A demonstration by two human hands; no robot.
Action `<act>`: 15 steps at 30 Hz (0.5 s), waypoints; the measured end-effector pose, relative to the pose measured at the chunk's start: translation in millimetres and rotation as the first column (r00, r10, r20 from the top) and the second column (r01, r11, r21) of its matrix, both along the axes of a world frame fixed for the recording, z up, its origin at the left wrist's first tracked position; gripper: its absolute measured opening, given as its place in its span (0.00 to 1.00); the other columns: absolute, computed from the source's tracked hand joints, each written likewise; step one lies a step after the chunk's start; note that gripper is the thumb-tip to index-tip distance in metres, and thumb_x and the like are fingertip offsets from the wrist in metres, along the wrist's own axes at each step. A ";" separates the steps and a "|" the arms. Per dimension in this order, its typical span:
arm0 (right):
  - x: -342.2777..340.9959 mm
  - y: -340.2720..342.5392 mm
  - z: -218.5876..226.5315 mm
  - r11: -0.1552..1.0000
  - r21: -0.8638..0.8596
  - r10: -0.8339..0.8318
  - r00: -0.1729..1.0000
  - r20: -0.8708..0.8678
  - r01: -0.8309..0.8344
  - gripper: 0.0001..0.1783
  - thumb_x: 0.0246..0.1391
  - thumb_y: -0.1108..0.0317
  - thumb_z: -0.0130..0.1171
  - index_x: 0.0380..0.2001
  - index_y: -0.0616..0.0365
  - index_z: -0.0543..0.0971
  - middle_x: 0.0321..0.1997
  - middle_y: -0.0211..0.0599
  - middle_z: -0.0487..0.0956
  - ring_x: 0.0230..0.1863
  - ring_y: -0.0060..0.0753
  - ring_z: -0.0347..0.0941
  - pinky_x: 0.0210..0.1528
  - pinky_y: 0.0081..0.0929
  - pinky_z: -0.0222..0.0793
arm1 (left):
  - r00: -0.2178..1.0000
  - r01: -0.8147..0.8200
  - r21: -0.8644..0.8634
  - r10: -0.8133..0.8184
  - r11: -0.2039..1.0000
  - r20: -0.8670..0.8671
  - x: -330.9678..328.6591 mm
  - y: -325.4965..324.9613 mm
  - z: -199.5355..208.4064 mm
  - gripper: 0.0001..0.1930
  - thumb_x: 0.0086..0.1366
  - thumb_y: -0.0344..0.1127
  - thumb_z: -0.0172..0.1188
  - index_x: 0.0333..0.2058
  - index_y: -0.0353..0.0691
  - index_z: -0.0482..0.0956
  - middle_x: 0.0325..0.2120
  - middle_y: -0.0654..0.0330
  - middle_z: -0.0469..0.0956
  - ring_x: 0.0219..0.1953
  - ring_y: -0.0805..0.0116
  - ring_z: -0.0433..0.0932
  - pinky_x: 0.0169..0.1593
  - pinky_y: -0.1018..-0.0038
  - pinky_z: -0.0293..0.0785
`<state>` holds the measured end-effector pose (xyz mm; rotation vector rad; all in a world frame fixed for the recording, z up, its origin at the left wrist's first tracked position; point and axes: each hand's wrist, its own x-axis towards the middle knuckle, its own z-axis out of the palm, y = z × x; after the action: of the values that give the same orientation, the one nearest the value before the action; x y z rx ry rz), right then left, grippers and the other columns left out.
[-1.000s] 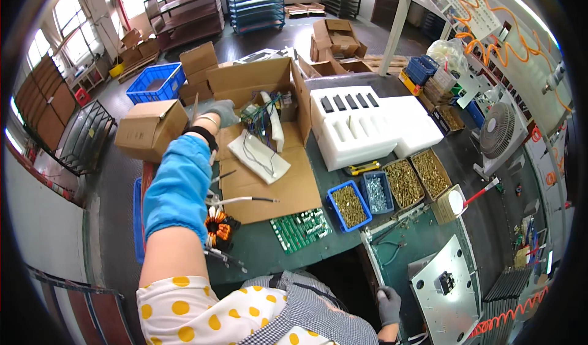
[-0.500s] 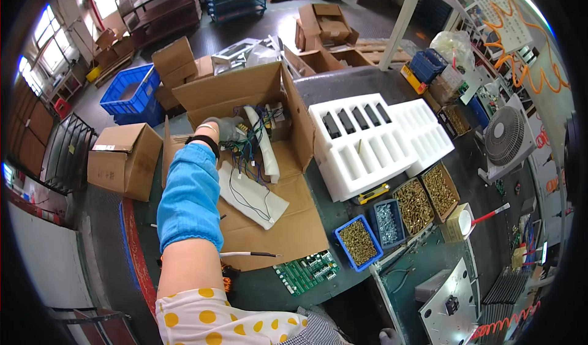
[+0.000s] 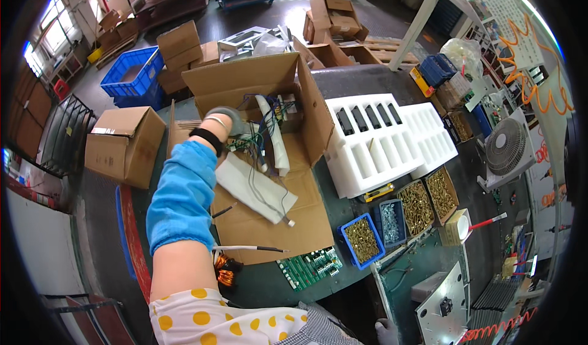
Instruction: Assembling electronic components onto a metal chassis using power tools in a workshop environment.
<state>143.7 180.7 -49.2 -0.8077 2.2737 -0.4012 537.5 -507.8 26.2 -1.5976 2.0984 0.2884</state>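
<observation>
My left hand [image 3: 225, 120], in a grey glove, reaches into an open cardboard box [image 3: 300, 242]. Its fingers curl down at a bundle of thin coloured wires [image 3: 248, 142] and appear closed on it; the fingertips are hidden. Beside the wires a white foam strip [image 3: 274, 140] leans upright, and a wider white foam sheet [image 3: 254, 186] lies toward the box's near side with dark leads across it. Only a small gloved part of my right hand [image 3: 386, 333] shows at the lower edge, by the bench; its fingers cannot be made out.
Right of the box stand white foam trays [image 3: 373, 155] with black parts in slots. Bins of brass fittings [image 3: 361, 241] and silver screws [image 3: 390, 222] sit nearer. A green circuit board [image 3: 310, 268] lies before the box, a copper coil [image 3: 226, 270] beside my forearm.
My left hand has shifted slightly within the box, and the wires by it have moved, with a white connector now trailing off the foam sheet. The whole view has shifted a little.
</observation>
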 end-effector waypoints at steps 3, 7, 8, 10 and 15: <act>7.1 -9.6 11.0 0.993 0.108 0.062 0.995 -0.077 -0.054 0.16 0.52 0.55 0.58 0.42 0.48 0.82 0.44 0.50 0.80 0.47 0.49 0.76 0.51 0.40 0.70 | 0.999 -0.039 0.176 0.033 0.984 0.039 38.4 12.3 -6.7 0.24 0.64 0.52 0.47 0.42 0.40 0.82 0.46 0.49 0.79 0.45 0.49 0.79 0.50 0.61 0.72; 1.2 6.3 -10.1 0.988 0.135 0.078 0.997 -0.031 -0.073 0.16 0.53 0.54 0.58 0.43 0.47 0.82 0.45 0.51 0.80 0.49 0.51 0.75 0.52 0.41 0.69 | 0.915 0.307 0.292 -0.365 0.906 0.174 45.7 34.0 17.8 0.22 0.58 0.53 0.57 0.41 0.40 0.82 0.42 0.54 0.82 0.35 0.51 0.79 0.47 0.60 0.73; -1.6 7.7 -16.1 0.989 0.136 0.061 0.998 -0.016 -0.058 0.16 0.53 0.54 0.58 0.43 0.46 0.81 0.46 0.50 0.79 0.50 0.51 0.74 0.53 0.41 0.69 | 0.977 0.102 0.286 -0.150 0.953 0.152 34.4 39.6 25.9 0.26 0.53 0.53 0.63 0.46 0.41 0.79 0.44 0.54 0.81 0.39 0.51 0.79 0.48 0.60 0.73; -6.6 11.3 -26.0 0.992 0.113 0.053 0.999 -0.005 -0.052 0.17 0.53 0.54 0.57 0.45 0.46 0.80 0.47 0.49 0.79 0.52 0.50 0.73 0.55 0.40 0.67 | 0.989 -0.109 0.283 0.075 0.953 0.130 27.3 44.2 24.5 0.33 0.48 0.52 0.68 0.51 0.42 0.76 0.45 0.53 0.80 0.43 0.51 0.78 0.50 0.60 0.72; -3.1 7.4 -15.5 0.991 0.127 0.031 0.999 -0.016 -0.029 0.17 0.54 0.56 0.58 0.44 0.49 0.80 0.47 0.48 0.80 0.51 0.48 0.74 0.55 0.39 0.67 | 0.992 0.093 -0.068 -0.098 0.993 -0.079 10.1 61.2 -5.8 0.58 0.36 0.47 0.77 0.65 0.45 0.51 0.61 0.49 0.60 0.62 0.47 0.62 0.62 0.62 0.65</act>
<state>140.6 188.2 -64.6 -0.7816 2.2750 -0.2337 547.6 -446.6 20.4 -1.5388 2.2601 0.2607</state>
